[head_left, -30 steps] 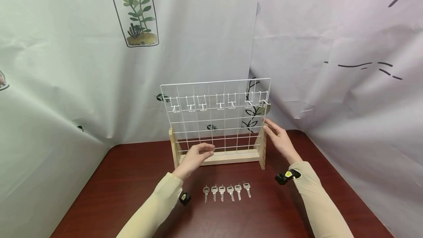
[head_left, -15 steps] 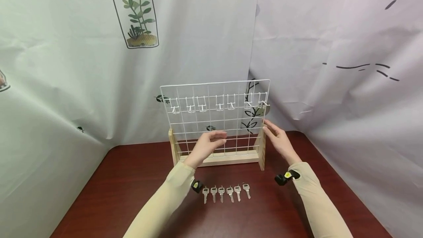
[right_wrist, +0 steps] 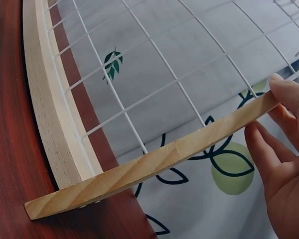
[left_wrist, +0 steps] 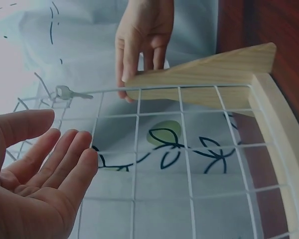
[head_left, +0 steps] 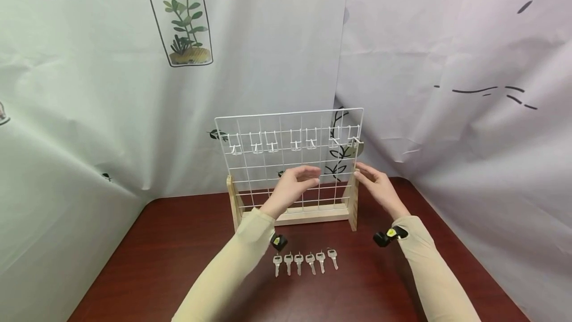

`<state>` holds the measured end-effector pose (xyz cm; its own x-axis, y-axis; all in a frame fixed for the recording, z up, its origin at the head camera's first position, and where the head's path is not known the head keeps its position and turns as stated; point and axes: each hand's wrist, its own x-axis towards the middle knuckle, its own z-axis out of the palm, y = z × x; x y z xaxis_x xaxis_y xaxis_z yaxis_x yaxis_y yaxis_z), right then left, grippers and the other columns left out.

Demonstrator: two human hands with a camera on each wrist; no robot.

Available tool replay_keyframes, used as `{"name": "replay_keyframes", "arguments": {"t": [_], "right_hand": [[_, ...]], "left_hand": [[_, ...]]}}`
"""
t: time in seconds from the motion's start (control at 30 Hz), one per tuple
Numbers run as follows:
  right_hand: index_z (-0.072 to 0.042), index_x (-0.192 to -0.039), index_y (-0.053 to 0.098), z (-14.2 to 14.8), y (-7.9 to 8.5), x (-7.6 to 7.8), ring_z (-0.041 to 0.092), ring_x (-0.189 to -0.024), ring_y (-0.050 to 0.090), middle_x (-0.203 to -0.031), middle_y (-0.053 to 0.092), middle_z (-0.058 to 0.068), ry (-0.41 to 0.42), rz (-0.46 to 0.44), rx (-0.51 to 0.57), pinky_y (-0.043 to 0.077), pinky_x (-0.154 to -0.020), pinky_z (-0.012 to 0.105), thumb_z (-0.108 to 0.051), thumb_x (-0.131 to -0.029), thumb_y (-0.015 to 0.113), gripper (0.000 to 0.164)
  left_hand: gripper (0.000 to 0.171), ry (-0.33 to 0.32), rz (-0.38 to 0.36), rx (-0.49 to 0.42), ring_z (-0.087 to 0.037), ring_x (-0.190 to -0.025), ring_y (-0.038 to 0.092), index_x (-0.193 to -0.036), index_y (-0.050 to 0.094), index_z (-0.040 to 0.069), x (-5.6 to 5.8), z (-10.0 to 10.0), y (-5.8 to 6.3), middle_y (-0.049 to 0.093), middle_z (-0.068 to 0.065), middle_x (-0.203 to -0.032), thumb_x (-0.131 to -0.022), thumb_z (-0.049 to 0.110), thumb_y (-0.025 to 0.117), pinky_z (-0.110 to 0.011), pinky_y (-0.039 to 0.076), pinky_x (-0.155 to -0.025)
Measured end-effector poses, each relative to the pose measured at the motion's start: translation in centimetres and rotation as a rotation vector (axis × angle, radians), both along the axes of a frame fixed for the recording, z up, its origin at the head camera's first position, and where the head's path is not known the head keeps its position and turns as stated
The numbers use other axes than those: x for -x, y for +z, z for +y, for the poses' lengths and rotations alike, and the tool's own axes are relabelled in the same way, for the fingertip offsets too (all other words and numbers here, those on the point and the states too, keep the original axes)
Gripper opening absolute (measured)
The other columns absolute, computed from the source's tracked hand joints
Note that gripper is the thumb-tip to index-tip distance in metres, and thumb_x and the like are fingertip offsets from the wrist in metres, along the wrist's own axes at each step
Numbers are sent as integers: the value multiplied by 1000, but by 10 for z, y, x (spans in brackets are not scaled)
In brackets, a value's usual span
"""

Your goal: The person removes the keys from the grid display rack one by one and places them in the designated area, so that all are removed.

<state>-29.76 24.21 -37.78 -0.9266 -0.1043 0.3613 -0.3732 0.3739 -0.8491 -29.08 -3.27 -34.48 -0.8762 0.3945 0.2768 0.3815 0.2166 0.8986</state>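
Note:
A white wire grid rack [head_left: 286,114] stands upright in a wooden stand, with several white hooks [head_left: 311,144] along its upper part. My left hand [head_left: 292,185] hovers in front of the grid, holding nothing, its thumb and fingers apart. At the right, my right hand [head_left: 377,185] pinches the upper end of the wooden side support [right_wrist: 154,159] between thumb and fingers. One silver key [left_wrist: 72,93] hangs at the rightmost hook, past the left fingertips in the left wrist view. Several more keys [head_left: 299,264] lie in a row on the table before the rack.
The dark red table [head_left: 178,257] carries the rack near its back edge. A printed white curtain [head_left: 277,53] hangs close behind and on both sides. Black wrist cameras [head_left: 388,237] are strapped to both sleeves.
My left hand has risen from the rack's base and moved right, across the front of the grid. My right hand keeps its hold on the side support. The keys have stayed put.

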Motion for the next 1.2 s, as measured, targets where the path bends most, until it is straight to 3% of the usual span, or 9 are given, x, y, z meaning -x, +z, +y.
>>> {"name": "replay_keyframes", "arguments": {"t": [0.1,0.17,0.3,0.4,0.5,0.63,0.77,1.03,1.2], "right_hand": [[1,-144,52,0,-2,0,34,-128,54,-141,56,21,-27,0,-1,45,-106,42,-18,-103,61,46],[2,-143,52,-1,-4,1,30,-126,56,-141,56,22,-39,11,1,47,-102,32,-18,-103,61,46],[-2,-143,55,4,-20,15,12,-119,59,-140,57,21,-41,24,42,45,-93,14,-21,-102,63,46],[-7,-143,57,8,-31,25,4,-116,58,-141,57,20,-39,21,76,43,-92,12,-27,-101,64,47],[-8,-143,57,9,-35,27,10,-120,58,-141,58,18,-44,28,77,45,-96,16,-32,-100,65,49],[-7,-143,56,9,-36,27,26,-127,56,-141,58,15,-51,37,64,47,-103,34,-36,-100,64,53],[-8,-142,57,9,-35,26,31,-128,55,-140,59,14,-58,41,62,45,-105,45,-37,-100,65,52],[-4,-144,54,10,-35,27,31,-130,53,-140,57,18,-76,26,63,43,-96,15,-30,-101,64,51],[1,-143,52,6,-26,19,32,-131,52,-140,56,22,-71,29,53,43,-92,11,-21,-102,63,48]], "left_hand": [[32,-6,20,-5,-18,-110,67,-128,68,11,2,8,5,70,-5,-123,-96,18,70,-35,54,-95],[32,-14,36,-18,-19,-111,67,-128,68,10,3,14,8,70,-6,-123,-96,17,70,-34,55,-94],[33,-30,68,-41,-20,-112,66,-128,67,7,6,26,14,70,-8,-123,-97,16,69,-32,55,-93],[34,-43,85,-59,-20,-113,66,-130,66,6,10,37,19,69,-10,-125,-97,15,69,-31,54,-94],[36,-51,96,-75,-21,-115,65,-131,64,5,13,48,23,68,-12,-127,-97,14,69,-30,52,-96],[39,-49,102,-80,-22,-118,64,-134,63,5,15,64,29,66,-12,-130,-97,14,69,-28,51,-98],[42,-37,104,-62,-23,-121,62,-138,60,5,15,76,31,64,-11,-134,-97,13,68,-28,51,-98],[50,-4,83,-94,-28,-126,59,-142,54,2,17,96,28,60,-15,-138,-97,16,69,-30,50,-101],[52,14,63,-153,-33,-127,58,-144,51,2,20,103,23,58,-21,-138,-97,13,69,-30,50,-102]]}}
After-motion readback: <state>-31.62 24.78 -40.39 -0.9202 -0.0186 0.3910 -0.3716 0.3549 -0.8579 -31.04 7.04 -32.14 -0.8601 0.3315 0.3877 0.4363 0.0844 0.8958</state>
